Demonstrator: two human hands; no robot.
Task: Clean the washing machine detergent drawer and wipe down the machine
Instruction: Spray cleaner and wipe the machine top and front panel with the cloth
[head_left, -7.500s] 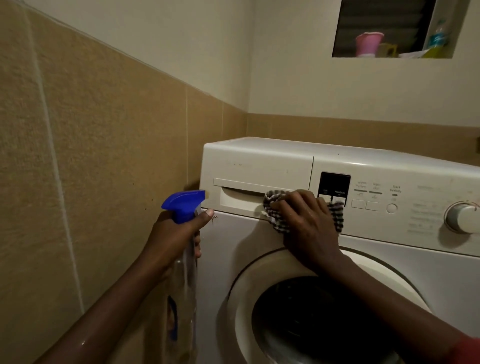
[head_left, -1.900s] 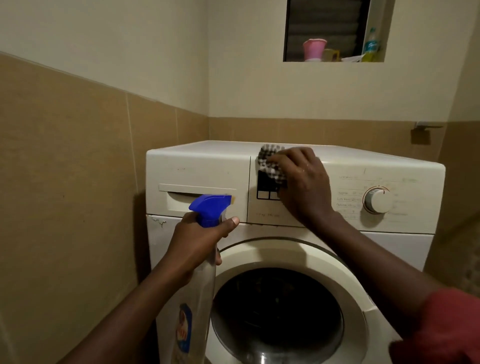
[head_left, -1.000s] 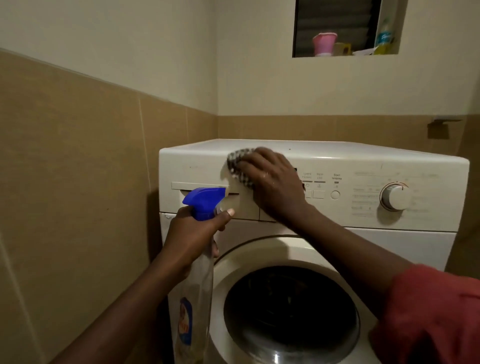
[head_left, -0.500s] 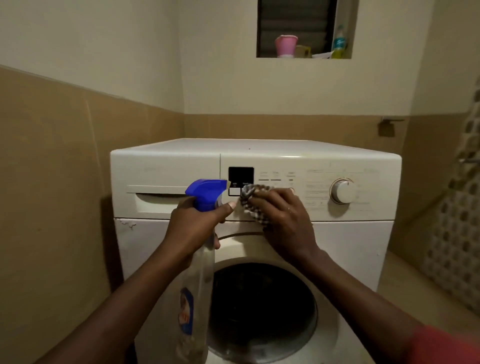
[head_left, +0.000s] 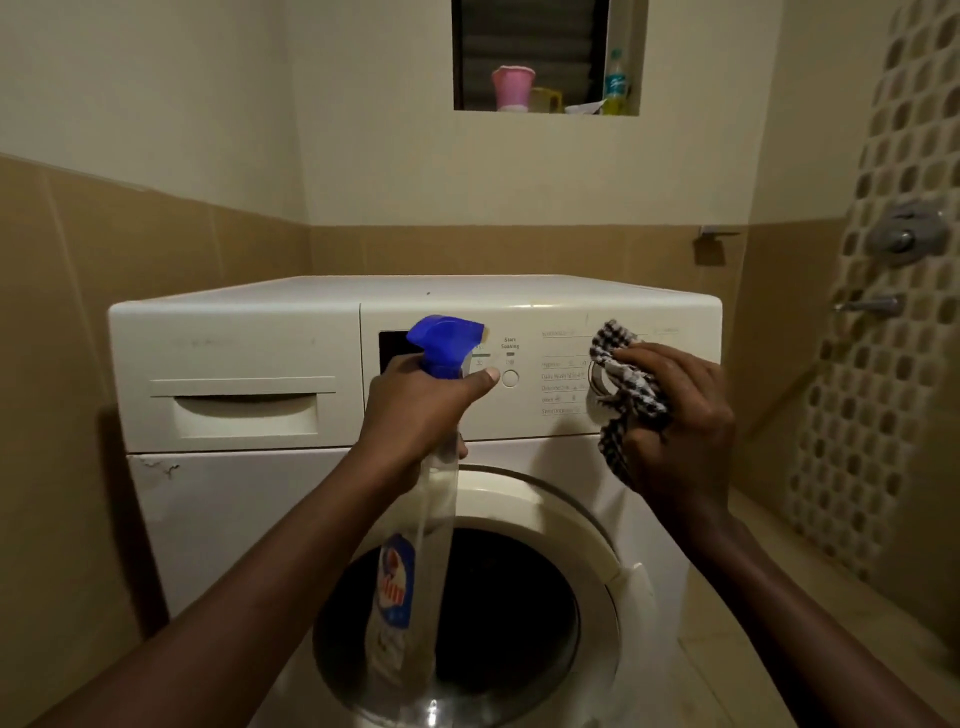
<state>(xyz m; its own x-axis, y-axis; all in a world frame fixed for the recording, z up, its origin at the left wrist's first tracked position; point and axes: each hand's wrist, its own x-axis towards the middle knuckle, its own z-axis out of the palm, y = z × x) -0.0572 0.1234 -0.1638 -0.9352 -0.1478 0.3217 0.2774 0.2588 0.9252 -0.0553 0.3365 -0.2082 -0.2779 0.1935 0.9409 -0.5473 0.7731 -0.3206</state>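
A white front-loading washing machine (head_left: 249, 499) fills the middle of the head view. Its detergent drawer (head_left: 241, 408) at the upper left is closed. My left hand (head_left: 415, 410) grips a clear spray bottle (head_left: 410, 582) with a blue trigger head, held upright in front of the control panel. My right hand (head_left: 680, 415) holds a black-and-white checked cloth (head_left: 626, 384) pressed over the program dial on the right of the panel, which hides the dial. The round door (head_left: 576, 525) below is shut.
Tan tiled walls stand close on the left (head_left: 78, 364) and behind. A window ledge (head_left: 545, 106) above holds a pink cup and bottles. Shower fittings (head_left: 906, 236) sit on the patterned wall at the right, with bare floor beside the machine.
My right hand has carried the cloth rightwards from the display area to the dial. The spray bottle has shifted right, now in front of the display. The view has panned right.
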